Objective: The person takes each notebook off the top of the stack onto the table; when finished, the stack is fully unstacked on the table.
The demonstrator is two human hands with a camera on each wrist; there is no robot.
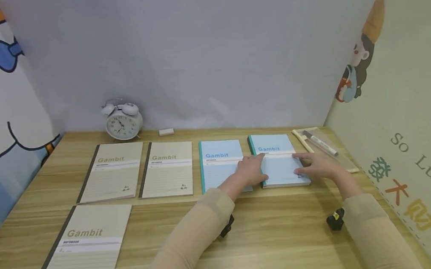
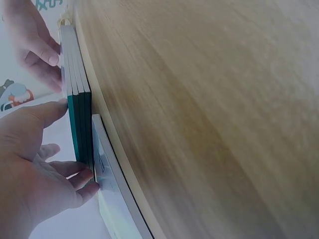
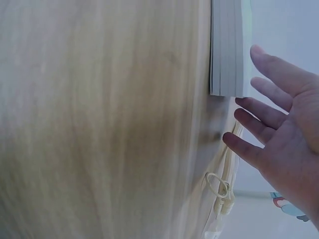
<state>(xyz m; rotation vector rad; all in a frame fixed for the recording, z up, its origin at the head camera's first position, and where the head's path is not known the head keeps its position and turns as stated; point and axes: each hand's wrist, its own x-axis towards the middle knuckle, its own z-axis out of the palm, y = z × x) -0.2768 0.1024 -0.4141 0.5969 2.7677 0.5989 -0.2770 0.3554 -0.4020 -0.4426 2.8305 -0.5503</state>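
Observation:
A small stack of blue Gambit notebooks [image 1: 274, 141] with teal spines lies right of the middle of the table. My left hand [image 1: 248, 171] is at its spine side, thumb and fingertips touching the stack, as the left wrist view shows [image 2: 35, 164]. Part of this hand covers the right side of a single blue notebook [image 1: 217, 149]. Beside the stack's right edge is my right hand [image 1: 318, 166], its fingers spread and holding nothing. In the right wrist view, those fingers [image 3: 264, 112] are close to the stack's page edges [image 3: 227, 55]; contact is hard to tell.
Two cream Gambit notebooks [image 1: 112, 171] lie to the left in the same row, and another cream notebook [image 1: 90, 243] is nearer the front left. Behind stand a white alarm clock [image 1: 122, 123] and a white eraser-like block [image 1: 166, 132]. A mesh pouch with a marker [image 1: 322, 142] lies right.

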